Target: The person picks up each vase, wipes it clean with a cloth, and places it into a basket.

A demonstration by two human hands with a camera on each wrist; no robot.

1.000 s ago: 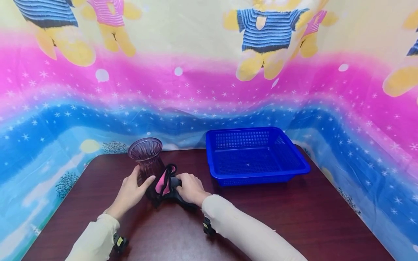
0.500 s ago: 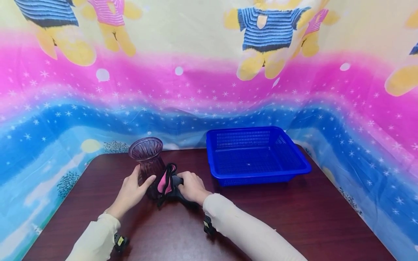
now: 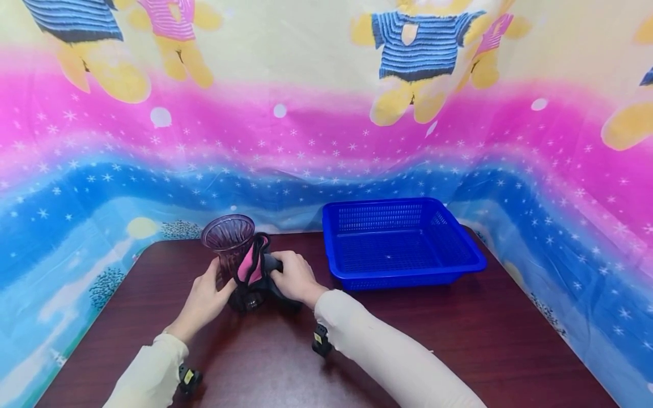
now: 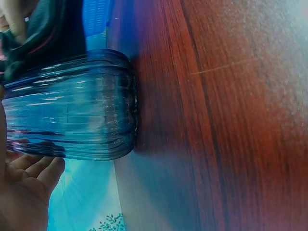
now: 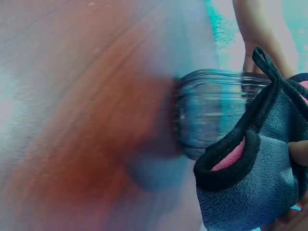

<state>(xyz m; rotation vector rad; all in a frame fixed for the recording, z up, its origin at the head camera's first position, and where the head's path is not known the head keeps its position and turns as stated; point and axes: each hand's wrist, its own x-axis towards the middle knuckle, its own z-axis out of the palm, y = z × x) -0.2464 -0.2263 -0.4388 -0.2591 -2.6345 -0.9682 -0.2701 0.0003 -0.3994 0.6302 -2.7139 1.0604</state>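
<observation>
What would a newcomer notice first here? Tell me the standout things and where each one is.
The eye lands first on the purple vase standing upright at the left of the dark table, with the left hand against its side. The right hand holds a black and pink cloth against the vase. To the right sits a blue basket with nothing visible in it, and a bright bear-print sheet fills the background.
</observation>
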